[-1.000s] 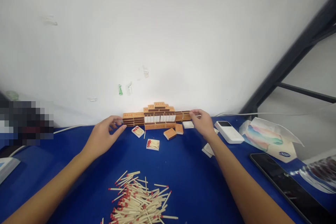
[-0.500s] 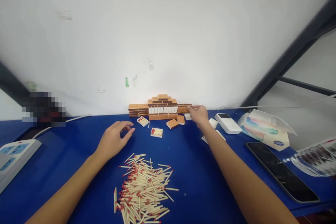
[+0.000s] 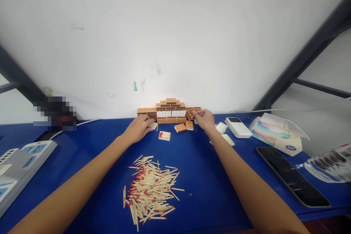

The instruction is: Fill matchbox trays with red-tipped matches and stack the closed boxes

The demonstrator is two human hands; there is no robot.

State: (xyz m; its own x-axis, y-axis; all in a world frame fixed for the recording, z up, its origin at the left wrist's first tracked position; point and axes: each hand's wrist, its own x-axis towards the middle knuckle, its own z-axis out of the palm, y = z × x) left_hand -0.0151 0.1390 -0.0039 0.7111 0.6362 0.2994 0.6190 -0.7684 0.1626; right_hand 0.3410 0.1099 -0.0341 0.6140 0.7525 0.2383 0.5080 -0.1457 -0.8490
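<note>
My right hand (image 3: 205, 120) pinches a matchbox (image 3: 191, 114), held tilted at the right end of a stepped wall of orange-brown matchboxes (image 3: 171, 120). Under those fingers a small pale piece is partly hidden. My left hand (image 3: 139, 128) is at the wall's left end, thumb and fingers closed around a small white matchbox tray of matches (image 3: 153, 125), which it partly covers. A second tray of matches (image 3: 164, 136) lies in front of the wall. Two loose matchboxes (image 3: 180, 128) rest near the right part. White trays stand upright in a row within the wall.
A heap of red-tipped matches (image 3: 152, 190) lies nearest me on the blue table (image 3: 208, 190). On the right are white trays (image 3: 221, 128), a white device (image 3: 238, 128), a tissue pack (image 3: 276, 133), a phone (image 3: 293, 177) and a plastic bottle (image 3: 329, 164). A power strip (image 3: 27, 168) sits left.
My left hand has moved forward and right, from open beside the tray to around it. My right hand has shifted slightly left, and the matchbox in it now tilts. The view has turned slightly left.
</note>
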